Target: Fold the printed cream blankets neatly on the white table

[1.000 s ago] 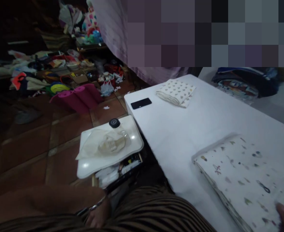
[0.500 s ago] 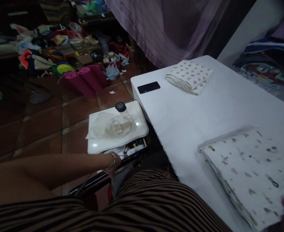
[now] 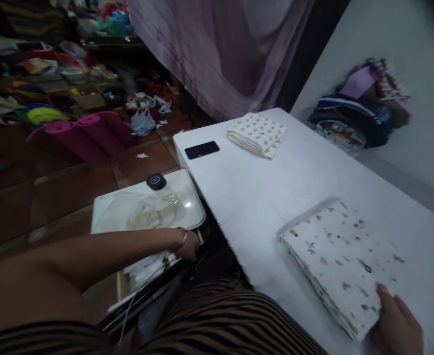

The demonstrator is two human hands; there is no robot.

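White covers the long, flat table [image 3: 246, 207] beside an open, black-edged drawer [image 3: 147, 294]; a folded, leaf-printed white cloth [image 3: 335, 256] lies on top, right hand [image 3: 399, 318] touching its edge, left hand [image 3: 187, 245] over the drawer, both grips impossible to tell

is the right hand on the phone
No, the right hand touches the nearer folded cloth, well apart from the phone.

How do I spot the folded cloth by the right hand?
Find the big white surface. At its near end, the right hand touches a folded white cloth. Its scattered, varied prints differ from the neat rows on the farther folded cloth.
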